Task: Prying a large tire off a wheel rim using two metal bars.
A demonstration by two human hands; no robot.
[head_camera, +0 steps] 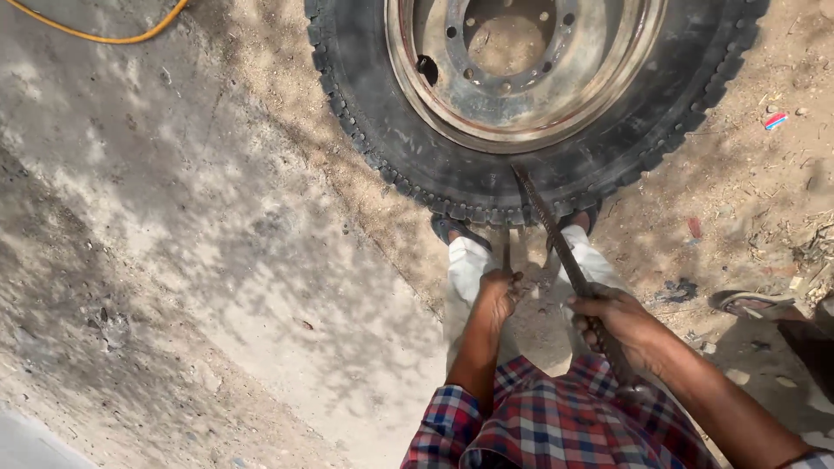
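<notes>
The person wore a plaid shirt of red, blue and white checks, its sleeves pushed up above the forearms. Pale, whitish trousers covered both legs toward twelve o'clock, ending in dark open sandals.

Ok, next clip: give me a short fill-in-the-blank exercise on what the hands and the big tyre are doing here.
1. The right hand grips a long metal ____ whose tip meets the tyre beside the rim.
2. The tyre lies flat on the ____.
3. The left hand holds a ____, thinner rod.
4. A yellow ____ crosses the top left corner.

Missing words: bar; ground; shorter; hose
</notes>
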